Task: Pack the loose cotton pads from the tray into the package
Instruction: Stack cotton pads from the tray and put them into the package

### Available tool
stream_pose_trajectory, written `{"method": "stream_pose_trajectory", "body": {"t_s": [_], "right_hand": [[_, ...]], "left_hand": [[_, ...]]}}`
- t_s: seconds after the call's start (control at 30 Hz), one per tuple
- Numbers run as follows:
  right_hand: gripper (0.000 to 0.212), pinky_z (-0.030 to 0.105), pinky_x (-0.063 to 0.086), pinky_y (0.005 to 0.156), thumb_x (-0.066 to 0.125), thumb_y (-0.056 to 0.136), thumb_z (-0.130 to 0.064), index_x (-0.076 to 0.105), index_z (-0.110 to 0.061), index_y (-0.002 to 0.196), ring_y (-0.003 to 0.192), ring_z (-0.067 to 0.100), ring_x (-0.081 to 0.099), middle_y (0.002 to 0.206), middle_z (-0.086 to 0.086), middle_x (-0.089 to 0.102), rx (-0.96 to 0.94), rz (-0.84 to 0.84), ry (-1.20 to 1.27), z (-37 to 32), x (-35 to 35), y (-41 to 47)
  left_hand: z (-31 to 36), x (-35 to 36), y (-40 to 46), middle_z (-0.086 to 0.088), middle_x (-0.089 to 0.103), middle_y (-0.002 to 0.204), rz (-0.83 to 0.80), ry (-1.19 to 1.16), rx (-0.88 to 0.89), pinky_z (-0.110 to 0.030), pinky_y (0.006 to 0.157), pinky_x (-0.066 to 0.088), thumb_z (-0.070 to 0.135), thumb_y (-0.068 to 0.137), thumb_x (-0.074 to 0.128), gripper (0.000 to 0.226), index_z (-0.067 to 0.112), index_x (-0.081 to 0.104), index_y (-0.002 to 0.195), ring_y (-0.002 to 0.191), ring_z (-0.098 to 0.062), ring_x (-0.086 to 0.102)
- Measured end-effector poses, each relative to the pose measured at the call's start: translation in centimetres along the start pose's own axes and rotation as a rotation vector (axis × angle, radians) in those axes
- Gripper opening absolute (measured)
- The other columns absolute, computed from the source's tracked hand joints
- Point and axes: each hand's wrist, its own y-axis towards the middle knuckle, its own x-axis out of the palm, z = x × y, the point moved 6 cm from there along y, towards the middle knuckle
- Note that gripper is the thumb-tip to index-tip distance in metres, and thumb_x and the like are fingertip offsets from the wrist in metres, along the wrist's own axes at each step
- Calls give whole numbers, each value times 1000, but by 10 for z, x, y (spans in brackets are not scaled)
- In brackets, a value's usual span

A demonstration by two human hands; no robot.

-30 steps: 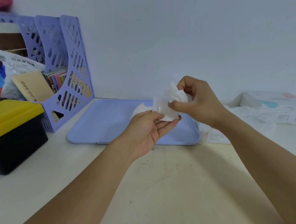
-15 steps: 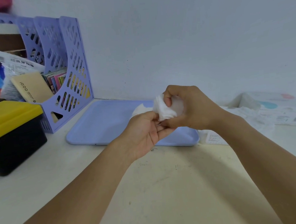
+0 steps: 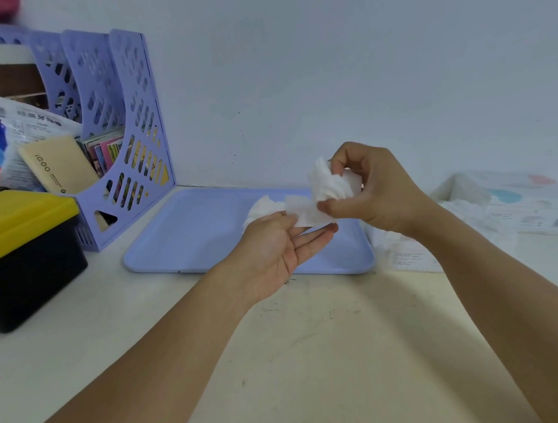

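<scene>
Right hand (image 3: 377, 190) pinches bunched cotton pads (image 3: 328, 185) above tray (image 3: 204, 233) — likely gathering stack for package (image 3: 496, 198), well right. Left hand (image 3: 281, 242) fingers straight, thumb steadies flat pad (image 3: 305, 212). More pads (image 3: 263, 207) on tray behind.

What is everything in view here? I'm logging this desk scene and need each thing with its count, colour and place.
cotton pads: a bunch, count unclear, white, held between both hands above the tray; more lie on the tray behind the left hand
tray: one, lilac, on the table by the wall
package: one, white with print, right of the tray
file rack: one, lilac, left, holding papers
box: one, black with yellow lid, far left
left hand: palm up, pinching a pad
right hand: gripping the bunch
</scene>
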Motion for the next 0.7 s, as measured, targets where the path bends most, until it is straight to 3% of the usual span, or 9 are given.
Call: {"method": "stream_pose_trajectory", "body": {"t_s": [0.1, 0.23, 0.33, 0.5, 0.63, 0.7], "right_hand": [[42, 23, 41, 51, 88, 66, 3, 51, -4, 85, 57, 10, 51, 73, 2, 56, -5, 25, 73, -6, -2, 1], [43, 26, 42, 52, 89, 60, -9, 53, -13, 85, 63, 17, 53, 78, 2, 59, -77, -56, -124, -15, 12, 1], [44, 23, 40, 53, 88, 57, -14, 53, -19, 83, 64, 11, 49, 79, 3, 59, -81, -115, -189, -13, 22, -2], [44, 32, 44, 55, 88, 58, -10, 52, -19, 84, 68, 20, 52, 80, 7, 61, -48, -129, -183, -10, 24, -3], [46, 34, 49, 60, 92, 62, -18, 53, -18, 86, 75, 25, 59, 83, 6, 64, -15, -194, -164, -10, 28, -5], [41, 30, 51, 64, 90, 69, -20, 56, -16, 91, 82, 20, 62, 91, 2, 66, 10, -291, -104, -12, 34, -9]], "left_hand": [[-2, -1, 0, -24, 72, 117, 20, 39, 0, -37, 88, 61, 2, 107, 34, 32, -7, 51, 133, 107, -35, 72], [-3, 0, 0, -22, 72, 117, 15, 113, 1, -36, 90, 60, -2, 104, 40, 29, -8, 59, 124, 107, -33, 72], [-1, 2, 0, -21, 72, 118, -4, 127, 14, -36, 92, 60, -3, 102, 42, 30, -5, 61, 126, 109, -30, 72], [-1, 3, 1, -22, 71, 120, -10, 40, 8, -39, 91, 60, 4, 105, 41, 31, -4, 59, 129, 111, -30, 71], [-2, 2, 1, -22, 69, 124, -35, -15, -55, -42, 92, 59, 44, 106, 43, 56, -3, 56, 133, 109, -29, 70], [-2, 3, 0, -18, 69, 126, -75, 53, -49, -44, 94, 59, 51, 100, 51, 61, 1, 58, 134, 110, -28, 70]]}}
